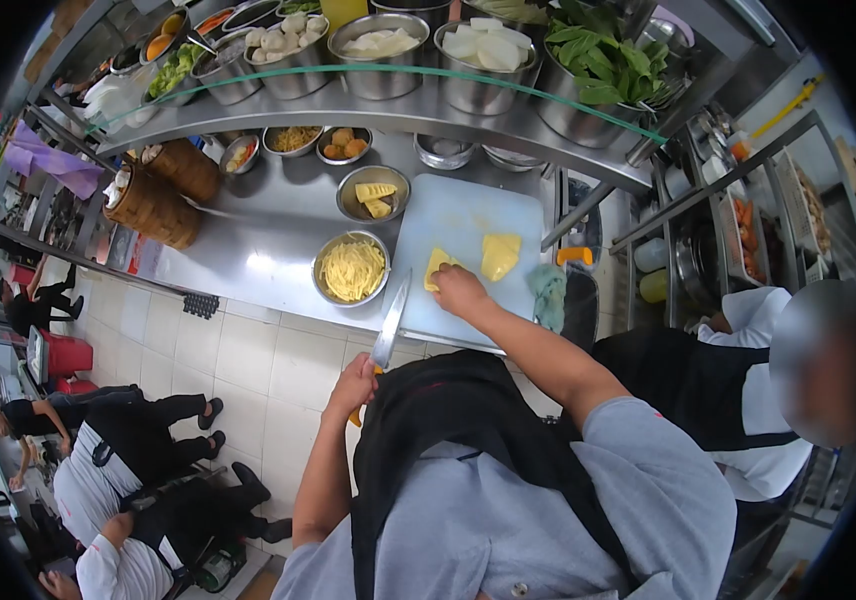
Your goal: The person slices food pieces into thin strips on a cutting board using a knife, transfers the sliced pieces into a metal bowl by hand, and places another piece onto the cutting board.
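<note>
My left hand (355, 382) is wrapped round the yellow handle of a knife (389, 327), its blade pointing up beside the board's left edge. On the white cutting board (468, 205), the fingers of my right hand (461, 290) are pressed together on a yellow piece (436, 262), partly hidden by them. A second yellow piece (500, 256) lies just to the right. Left of the knife tip stands a metal bowl of thin yellow strips (353, 269). Behind it, another metal bowl (351, 205) contains yellow chunks (376, 198).
A crumpled green cloth (548, 297) lies at the board's right edge. Food containers (380, 70) line the raised shelf (378, 100). Bamboo steamers (153, 208) stand at left. A co-worker (688, 385) is close on the right; other people (113, 470) are at lower left.
</note>
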`<state>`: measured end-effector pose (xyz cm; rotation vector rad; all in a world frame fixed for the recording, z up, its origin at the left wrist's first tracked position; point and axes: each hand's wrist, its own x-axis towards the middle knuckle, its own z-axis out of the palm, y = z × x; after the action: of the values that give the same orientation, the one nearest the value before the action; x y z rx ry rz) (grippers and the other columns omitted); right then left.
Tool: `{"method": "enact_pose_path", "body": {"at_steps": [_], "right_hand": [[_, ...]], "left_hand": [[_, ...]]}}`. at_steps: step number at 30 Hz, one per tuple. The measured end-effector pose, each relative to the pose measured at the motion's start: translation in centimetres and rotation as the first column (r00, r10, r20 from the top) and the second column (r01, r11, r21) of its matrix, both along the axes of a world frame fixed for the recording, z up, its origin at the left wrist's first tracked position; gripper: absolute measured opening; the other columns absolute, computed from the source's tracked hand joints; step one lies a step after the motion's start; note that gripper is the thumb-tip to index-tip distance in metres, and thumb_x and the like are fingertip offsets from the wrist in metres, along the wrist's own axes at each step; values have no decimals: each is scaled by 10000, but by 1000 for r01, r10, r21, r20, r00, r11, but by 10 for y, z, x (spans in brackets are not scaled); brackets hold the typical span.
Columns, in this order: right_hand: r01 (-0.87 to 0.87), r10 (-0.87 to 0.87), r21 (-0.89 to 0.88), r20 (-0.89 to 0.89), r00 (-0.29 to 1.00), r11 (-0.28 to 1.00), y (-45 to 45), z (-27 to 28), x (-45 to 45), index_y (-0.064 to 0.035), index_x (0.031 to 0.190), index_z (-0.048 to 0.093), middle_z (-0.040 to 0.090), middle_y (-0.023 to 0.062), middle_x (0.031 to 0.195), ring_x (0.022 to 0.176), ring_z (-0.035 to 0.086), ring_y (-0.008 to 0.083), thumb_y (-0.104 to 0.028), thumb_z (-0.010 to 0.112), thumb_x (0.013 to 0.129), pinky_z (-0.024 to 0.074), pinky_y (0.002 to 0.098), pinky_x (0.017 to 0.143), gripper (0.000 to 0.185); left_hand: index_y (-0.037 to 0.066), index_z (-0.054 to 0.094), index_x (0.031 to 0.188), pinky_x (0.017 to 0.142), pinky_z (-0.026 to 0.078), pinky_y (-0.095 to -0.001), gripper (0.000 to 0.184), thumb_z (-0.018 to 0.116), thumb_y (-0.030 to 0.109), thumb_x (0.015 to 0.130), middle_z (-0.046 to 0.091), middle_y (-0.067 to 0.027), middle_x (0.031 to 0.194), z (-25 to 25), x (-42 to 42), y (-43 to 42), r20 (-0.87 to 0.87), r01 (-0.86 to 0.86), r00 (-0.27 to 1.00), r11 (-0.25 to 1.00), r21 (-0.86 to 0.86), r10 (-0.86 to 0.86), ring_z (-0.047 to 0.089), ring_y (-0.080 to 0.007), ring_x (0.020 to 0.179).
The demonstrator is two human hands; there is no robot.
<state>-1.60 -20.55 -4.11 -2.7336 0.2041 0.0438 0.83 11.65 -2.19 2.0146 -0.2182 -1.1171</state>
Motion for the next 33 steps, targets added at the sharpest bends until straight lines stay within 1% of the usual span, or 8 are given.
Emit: {"method": "enact_pose_path", "body": {"at_steps": [4,11,16,22,25,27,30,33], "right_hand": [[-80,79,-185,-15,997,979,4,-1,6,-12,1062,671,678,171,1035,939,713,351,-67,603,848,606,454,771,232],[-100,86,-223,-74,994,970,2,5,17,-26,1080,677,681,164,1051,936,716,354,-76,598,849,596,470,755,250],[-10,5,-98,-46,999,995,-20,18,31,-60,958,741,717,180,1039,944,723,363,-105,616,793,592,499,800,212],[-3,4,51,-11,1000,999,-60,48,55,-121,1025,781,739,149,1073,1002,706,362,-137,628,782,568,473,898,287],[-195,193,166,30,981,967,-62,83,61,-119,1045,788,742,137,1045,1006,701,354,-150,651,799,564,453,919,283],[-353,343,354,92,935,866,-58,104,60,-126,1030,787,720,126,1059,1016,676,323,-96,655,819,548,437,936,252],[-476,432,293,203,879,829,-59,99,43,-136,1022,793,690,99,1152,1090,650,307,-51,642,830,516,419,1001,259],[-424,391,194,189,901,884,-78,40,19,-155,996,796,647,89,1226,1164,616,315,-56,645,847,492,417,1035,234]], "left_hand": [[60,597,1155,493,480,-301,329,411,327,1106,590,-40,684,3,0,0,2,-3,1000,1000,-5,3,563,-129,512],[56,594,1148,500,490,-308,332,415,331,1103,602,-44,694,10,-1,0,8,6,1000,1000,14,-6,581,-133,530],[58,598,1145,498,489,-307,333,420,336,1103,604,-45,695,9,-3,1,1,-10,1000,1000,21,10,580,-130,529],[65,614,1136,485,481,-292,324,428,329,1102,599,-40,695,-5,-3,9,-21,-38,999,999,-29,37,565,-122,519],[66,615,1163,480,476,-287,317,433,320,1104,590,-36,692,1,-3,9,-33,-63,998,997,-51,61,552,-114,513],[66,610,1204,481,476,-287,322,433,317,1105,589,-38,694,1,-3,11,-36,-93,995,994,-52,91,552,-113,515],[65,603,1235,484,477,-290,329,432,315,1106,590,-42,700,1,-3,14,-38,-108,994,992,-61,106,552,-117,517],[64,605,1226,484,478,-292,326,429,310,1104,591,-40,701,-4,-6,16,-18,-108,994,993,-49,107,551,-117,516]]}}
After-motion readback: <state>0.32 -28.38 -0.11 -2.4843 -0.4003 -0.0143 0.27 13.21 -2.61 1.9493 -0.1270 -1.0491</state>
